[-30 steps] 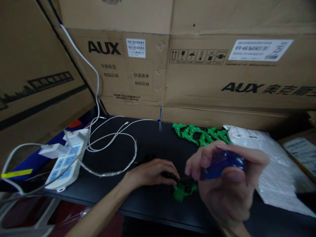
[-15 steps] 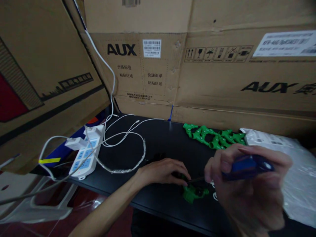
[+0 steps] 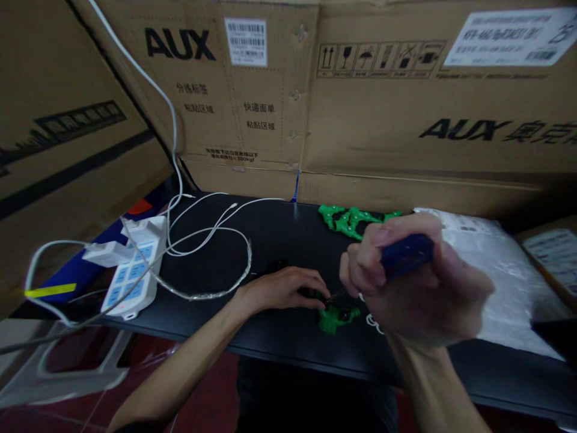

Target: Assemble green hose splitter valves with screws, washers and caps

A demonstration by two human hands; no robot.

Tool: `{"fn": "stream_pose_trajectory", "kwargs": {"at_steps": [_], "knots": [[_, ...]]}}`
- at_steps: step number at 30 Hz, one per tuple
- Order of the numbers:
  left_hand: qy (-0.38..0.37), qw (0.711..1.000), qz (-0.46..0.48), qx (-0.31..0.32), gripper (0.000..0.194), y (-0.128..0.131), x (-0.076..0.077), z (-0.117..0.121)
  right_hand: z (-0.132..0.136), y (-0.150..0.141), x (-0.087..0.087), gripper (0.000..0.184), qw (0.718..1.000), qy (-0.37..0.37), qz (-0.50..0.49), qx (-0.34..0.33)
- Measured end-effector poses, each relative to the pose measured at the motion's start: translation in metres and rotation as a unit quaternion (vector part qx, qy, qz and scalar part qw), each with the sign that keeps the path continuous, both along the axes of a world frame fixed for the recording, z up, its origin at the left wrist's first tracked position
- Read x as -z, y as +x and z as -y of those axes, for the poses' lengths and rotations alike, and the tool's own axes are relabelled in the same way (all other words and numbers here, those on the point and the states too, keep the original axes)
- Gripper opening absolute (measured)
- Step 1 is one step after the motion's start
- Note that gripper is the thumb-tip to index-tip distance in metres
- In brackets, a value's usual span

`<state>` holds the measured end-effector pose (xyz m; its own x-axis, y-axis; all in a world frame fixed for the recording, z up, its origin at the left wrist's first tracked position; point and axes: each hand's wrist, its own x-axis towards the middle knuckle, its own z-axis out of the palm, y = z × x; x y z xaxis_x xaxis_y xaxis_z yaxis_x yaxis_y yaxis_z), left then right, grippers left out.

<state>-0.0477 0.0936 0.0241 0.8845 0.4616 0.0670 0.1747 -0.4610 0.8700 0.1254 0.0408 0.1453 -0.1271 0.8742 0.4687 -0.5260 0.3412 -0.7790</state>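
Observation:
In my right hand [image 3: 424,294] I grip the blue handle of a screwdriver [image 3: 407,255], fingers wrapped round it. Its thin shaft points down and left to a green plastic Y-shaped fitting [image 3: 330,322] on the black table. My left hand [image 3: 286,287] is closed at the fitting's far left side, thumb and fingertips pinching it by the screwdriver's tip. Exactly where the tip meets the fitting is too dark to make out. White rings [image 3: 374,323] lie just right of the fitting, partly behind my right hand.
More green fittings [image 3: 345,221] lie at the back, partly covered by my right hand. A white plastic package [image 3: 487,270] is on the right. On the left are a power strip [image 3: 137,270] and loose white cables [image 3: 219,228]. Cardboard boxes [image 3: 360,138] wall the back and left.
The view has shifted, so everything sits higher and further left. My right hand has turned the screwdriver handle and come closer to the fitting. My left hand keeps its hold.

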Motion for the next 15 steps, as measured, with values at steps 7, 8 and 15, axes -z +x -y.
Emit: {"fn": "stream_pose_trajectory", "kwargs": {"at_steps": [7,8,15], "knots": [[-0.016,1.000,-0.013,0.002,0.020,0.000,-0.001,-0.001,-0.020,0.017,-0.028,0.029,0.965,-0.032,0.087,-0.244],[-0.019,1.000,-0.016,0.000,0.020,0.000,-0.002,-0.001,-0.024,0.017,-0.029,0.033,0.952,-0.031,0.105,-0.287],[-0.013,0.999,-0.024,-0.023,0.025,0.000,-0.007,0.003,-0.022,0.001,-0.026,0.045,0.966,-0.114,0.099,-0.211]]}}
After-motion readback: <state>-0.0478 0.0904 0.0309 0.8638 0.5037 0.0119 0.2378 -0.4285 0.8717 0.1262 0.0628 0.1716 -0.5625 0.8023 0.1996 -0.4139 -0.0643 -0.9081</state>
